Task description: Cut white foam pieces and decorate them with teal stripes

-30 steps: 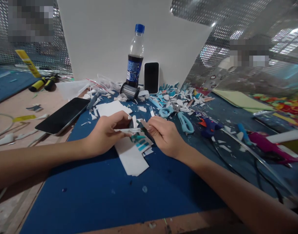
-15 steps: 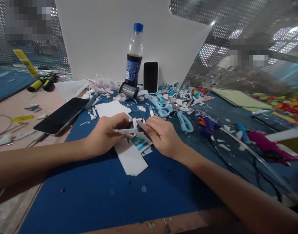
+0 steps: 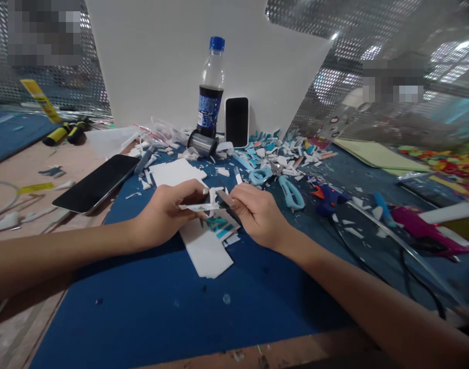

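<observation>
foam-looking white piece (image 3: pixel 204 207) sits pinched in the left hand (image 3: pixel 171 207), fingers curled, above some rough-edged white sheets (image 3: pixel 207 256), probably lifted for a better angle. right hand (image 3: pixel 259 212) is clamped on a thin grey strip (image 3: pixel 224 197) just beside it, can't tell if metal. jagged matte scraps (image 3: pixel 261 152) heaped behind.

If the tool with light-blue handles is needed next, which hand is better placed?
Probably the right hand: the tool lies just beyond it, farther from the left hand. Both hands are occupied, though.
</observation>
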Available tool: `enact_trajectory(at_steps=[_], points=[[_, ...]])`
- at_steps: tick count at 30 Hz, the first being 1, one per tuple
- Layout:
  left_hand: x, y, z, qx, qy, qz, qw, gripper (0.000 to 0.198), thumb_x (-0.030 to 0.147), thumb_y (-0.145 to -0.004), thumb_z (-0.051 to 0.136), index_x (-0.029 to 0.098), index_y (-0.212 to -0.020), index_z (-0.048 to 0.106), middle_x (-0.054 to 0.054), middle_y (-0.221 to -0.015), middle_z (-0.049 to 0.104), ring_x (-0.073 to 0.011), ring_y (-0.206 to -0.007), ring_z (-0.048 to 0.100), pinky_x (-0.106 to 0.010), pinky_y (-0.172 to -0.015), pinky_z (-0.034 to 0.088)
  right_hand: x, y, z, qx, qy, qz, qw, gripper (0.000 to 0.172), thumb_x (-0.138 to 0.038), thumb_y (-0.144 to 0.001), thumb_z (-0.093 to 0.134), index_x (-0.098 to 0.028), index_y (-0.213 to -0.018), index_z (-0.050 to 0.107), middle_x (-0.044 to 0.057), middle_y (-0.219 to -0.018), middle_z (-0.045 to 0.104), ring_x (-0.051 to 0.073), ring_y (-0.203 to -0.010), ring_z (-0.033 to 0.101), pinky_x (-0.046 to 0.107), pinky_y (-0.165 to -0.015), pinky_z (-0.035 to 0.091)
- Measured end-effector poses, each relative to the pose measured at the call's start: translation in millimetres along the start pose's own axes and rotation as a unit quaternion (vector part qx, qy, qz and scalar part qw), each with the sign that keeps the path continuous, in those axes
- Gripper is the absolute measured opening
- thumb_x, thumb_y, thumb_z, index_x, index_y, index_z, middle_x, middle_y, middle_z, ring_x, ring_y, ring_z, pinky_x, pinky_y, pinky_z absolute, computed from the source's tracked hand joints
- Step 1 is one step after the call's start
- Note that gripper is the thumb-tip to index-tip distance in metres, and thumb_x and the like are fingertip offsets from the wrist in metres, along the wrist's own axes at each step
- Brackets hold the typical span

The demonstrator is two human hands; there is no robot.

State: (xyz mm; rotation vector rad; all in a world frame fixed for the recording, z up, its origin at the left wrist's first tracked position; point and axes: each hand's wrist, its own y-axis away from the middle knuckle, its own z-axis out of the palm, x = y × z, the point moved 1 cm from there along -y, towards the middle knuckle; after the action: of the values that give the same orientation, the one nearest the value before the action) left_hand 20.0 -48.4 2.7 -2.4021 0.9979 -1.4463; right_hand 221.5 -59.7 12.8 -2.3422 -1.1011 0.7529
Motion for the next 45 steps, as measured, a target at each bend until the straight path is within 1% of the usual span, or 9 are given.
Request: enact_trajectory(at_steps=[3,7,12,17,21,31,36,42,45], points=[[1.2,-1.1,-0.2,-0.012,-0.008,0.009,1.000,0.005,0.019,-0.076,0.058,0.021,-0.077,0.053,0.000,-0.069,0.065,-0.0141,-0.060,0.059,-0.024,-0.052,0.047,-1.2,-0.5,1.6,0.006,0.005,0.004,1.000,0.031,-0.026,-0.098,0.036,-0.020,-0.069,0.040,0.000,-0.061,0.043,0.012,-0.056,0.037,0.026,-0.054,0.031],[4.4,-1.4,-1.7,-0.002,-0.002,0.028,1.000,0.007,0.021,-0.076,0.060,0.021,-0.078,0.053,0.001,-0.064,0.062,-0.0136,-0.054,0.056,-0.026,-0.049,0.045,-1.9,-0.6,1.1,0.016,0.005,-0.004,1.000,0.031,-0.027,-0.099,0.034,-0.020,-0.069,0.039,-0.001,-0.061,0.042,0.012,-0.056,0.037,0.026,-0.054,0.031],[4.7,0.2,-2.3,0.018,0.034,0.027,0.999,0.009,0.017,-0.076,0.059,0.021,-0.082,0.054,-0.001,-0.069,0.063,-0.0152,-0.061,0.062,-0.025,-0.054,0.050,-1.0,0.1,-1.2,0.027,-0.008,-0.007,1.000,0.031,-0.026,-0.099,0.034,-0.020,-0.069,0.038,-0.002,-0.061,0.039,0.012,-0.055,0.036,0.025,-0.055,0.031],[2.9,1.3,-0.5,0.007,0.043,0.024,0.999,0.009,0.014,-0.077,0.058,0.020,-0.083,0.056,0.000,-0.072,0.064,-0.0132,-0.062,0.063,-0.022,-0.057,0.055,-0.5,-0.2,1.4,0.040,0.007,-0.019,0.999,0.032,-0.027,-0.100,0.033,-0.021,-0.069,0.036,-0.002,-0.060,0.038,0.012,-0.054,0.035,0.025,-0.054,0.030],[3.5,1.6,1.0,0.001,0.048,0.024,0.999,0.010,0.013,-0.077,0.060,0.021,-0.082,0.056,0.002,-0.068,0.062,-0.0124,-0.059,0.064,-0.020,-0.055,0.056,-1.7,-1.0,4.5,0.047,0.019,-0.014,0.999,0.032,-0.029,-0.100,0.031,-0.020,-0.069,0.038,-0.001,-0.060,0.039,0.013,-0.055,0.035,0.026,-0.054,0.029],[0.2,2.4,-2.1,0.023,0.018,0.079,0.996,0.012,0.011,-0.078,0.059,0.017,-0.088,0.059,-0.001,-0.073,0.066,-0.0126,-0.063,0.066,-0.018,-0.058,0.056,2.5,1.2,-0.3,0.037,-0.005,-0.020,0.999,0.032,-0.026,-0.100,0.034,-0.021,-0.069,0.037,-0.002,-0.061,0.039,0.012,-0.055,0.035,0.025,-0.054,0.030],[0.5,2.9,-0.6,0.021,-0.020,0.111,0.993,0.011,0.012,-0.080,0.060,0.018,-0.088,0.061,0.000,-0.070,0.068,-0.0118,-0.059,0.063,-0.018,-0.053,0.052,1.4,0.9,1.8,0.042,0.000,-0.028,0.999,0.032,-0.027,-0.100,0.032,-0.021,-0.069,0.036,-0.002,-0.060,0.038,0.012,-0.055,0.035,0.025,-0.054,0.030],[1.8,1.5,0.9,0.023,-0.030,0.120,0.992,0.009,0.012,-0.081,0.059,0.018,-0.087,0.062,0.001,-0.067,0.068,-0.0104,-0.055,0.062,-0.017,-0.051,0.052,-2.1,-1.3,6.1,0.052,0.000,-0.023,0.998,0.035,-0.031,-0.101,0.028,-0.021,-0.069,0.037,-0.001,-0.062,0.041,0.013,-0.057,0.038,0.025,-0.055,0.031],[1.4,1.7,0.0,0.029,-0.028,0.138,0.990,0.010,0.012,-0.082,0.059,0.018,-0.089,0.062,-0.001,-0.073,0.071,-0.0107,-0.058,0.063,-0.017,-0.052,0.053,-1.9,-0.9,4.8,0.052,-0.015,-0.020,0.998,0.034,-0.030,-0.101,0.030,-0.021,-0.069,0.037,-0.001,-0.061,0.041,0.012,-0.056,0.037,0.025,-0.055,0.031]])
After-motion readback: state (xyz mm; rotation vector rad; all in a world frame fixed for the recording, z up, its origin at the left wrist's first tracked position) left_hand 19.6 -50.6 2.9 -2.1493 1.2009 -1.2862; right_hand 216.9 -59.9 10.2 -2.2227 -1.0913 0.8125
